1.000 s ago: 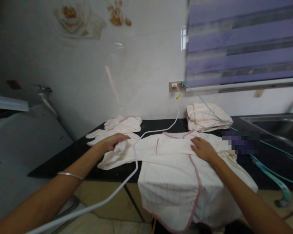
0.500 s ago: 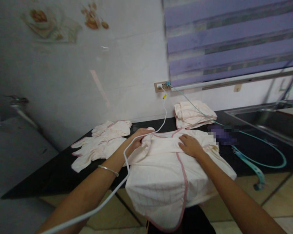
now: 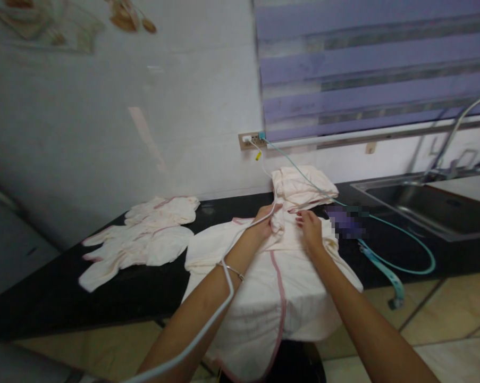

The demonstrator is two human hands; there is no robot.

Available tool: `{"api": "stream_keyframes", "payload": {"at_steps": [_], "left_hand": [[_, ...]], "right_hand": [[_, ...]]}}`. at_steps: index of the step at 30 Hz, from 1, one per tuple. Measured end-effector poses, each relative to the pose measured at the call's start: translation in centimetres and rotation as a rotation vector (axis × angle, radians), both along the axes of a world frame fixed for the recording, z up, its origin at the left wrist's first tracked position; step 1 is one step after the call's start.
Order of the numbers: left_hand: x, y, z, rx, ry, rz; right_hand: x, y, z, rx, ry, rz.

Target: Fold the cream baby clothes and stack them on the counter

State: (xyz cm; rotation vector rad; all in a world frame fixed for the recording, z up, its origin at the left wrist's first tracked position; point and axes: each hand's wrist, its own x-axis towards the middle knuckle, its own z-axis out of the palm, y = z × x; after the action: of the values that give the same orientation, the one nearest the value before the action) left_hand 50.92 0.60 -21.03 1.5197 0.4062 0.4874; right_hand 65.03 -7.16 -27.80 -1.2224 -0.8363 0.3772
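A cream garment with pink trim (image 3: 263, 282) lies spread on the black counter (image 3: 104, 298), its lower part hanging over the front edge. My left hand (image 3: 263, 223) pinches a fold of its cloth near the collar. My right hand (image 3: 309, 226) presses on the same garment just right of it. A white cable (image 3: 208, 330) runs over my left forearm up to a wall socket (image 3: 250, 140).
A folded stack of cream cloths (image 3: 301, 189) sits right behind my hands. More cream pieces (image 3: 144, 234) lie at the left. A teal cable (image 3: 403, 250) loops toward a steel sink (image 3: 431, 205) with a tap at the right. A striped blind (image 3: 375, 69) hangs above.
My left hand has carried the garment's left sleeve inward to the middle and now meets my right hand near the collar. The view has swung right.
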Motion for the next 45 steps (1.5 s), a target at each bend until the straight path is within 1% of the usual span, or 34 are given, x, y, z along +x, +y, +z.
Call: {"api": "stream_keyframes", "payload": {"at_steps": [2,4,6,9,11,14,18,22,26,28,29,30,32,34,35,37,39,41,42,43,45], "left_hand": [[2.1,-0.8,-1.0,-0.098,-0.125,0.122],[3.8,-1.6,-1.9,-0.192,-0.234,0.227],[5.3,-2.4,-2.5,-0.269,-0.313,0.293],[7.2,-3.4,-2.5,-0.353,-0.385,0.332],[8.2,-4.0,-2.1,-0.391,-0.409,0.336],[9.4,-4.8,-1.4,-0.436,-0.381,0.298],[10.1,-5.8,-0.8,-0.46,-0.316,0.221],[9.6,-6.3,0.1,-0.401,-0.308,0.142],[8.3,-6.6,1.3,-0.238,-0.189,0.049],[7.8,-6.5,1.7,-0.143,-0.113,0.075],[7.6,-6.4,1.8,-0.061,-0.07,0.113],[7.2,-6.3,1.8,0.051,-0.019,0.16],[6.1,-6.1,1.6,0.35,0.106,0.256],[4.3,-6.0,1.2,0.628,0.233,0.307],[3.1,-6.0,1.0,0.741,0.298,0.32],[0.3,-6.0,0.4,0.942,0.45,0.359],[-2.6,-5.8,-0.1,1.105,0.588,0.407],[-5.4,-5.4,-0.7,1.186,0.743,0.432],[-6.7,-5.1,-1.1,1.185,0.832,0.442],[-7.9,-4.9,-1.6,1.161,0.923,0.453],[-10.0,-4.3,-2.8,1.09,1.06,0.483]], "right_hand": [[-0.3,-0.3,0.7,0.078,0.117,0.033],[-0.7,-0.7,1.5,0.133,0.161,0.012],[-0.7,-1.2,2.0,0.16,0.15,-0.079],[-0.5,-1.8,2.6,0.193,0.105,-0.262],[-0.3,-2.2,2.9,0.214,0.073,-0.376],[-0.1,-2.8,3.2,0.212,0.04,-0.505],[-0.1,-3.2,3.4,0.202,0.005,-0.575],[0.2,-3.3,3.3,0.191,-0.045,-0.648],[0.7,-3.3,2.7,0.117,-0.108,-0.741],[1.0,-3.4,2.4,0.076,-0.114,-0.764],[1.1,-3.4,2.3,0.057,-0.116,-0.772],[1.1,-3.5,2.2,0.037,-0.122,-0.777],[1.1,-3.8,2.3,-0.003,-0.143,-0.785],[0.8,-4.1,2.5,-0.036,-0.202,-0.785],[0.6,-4.3,2.7,-0.047,-0.262,-0.781],[0.0,-4.6,3.1,-0.056,-0.452,-0.74],[-0.6,-4.8,3.3,-0.046,-0.658,-0.65],[-1.2,-4.9,3.3,-0.035,-0.776,-0.539],[-1.4,-4.8,3.1,-0.039,-0.802,-0.475],[-1.5,-4.7,2.9,-0.059,-0.821,-0.403],[-1.8,-4.4,2.3,-0.155,-0.868,-0.248]]}}
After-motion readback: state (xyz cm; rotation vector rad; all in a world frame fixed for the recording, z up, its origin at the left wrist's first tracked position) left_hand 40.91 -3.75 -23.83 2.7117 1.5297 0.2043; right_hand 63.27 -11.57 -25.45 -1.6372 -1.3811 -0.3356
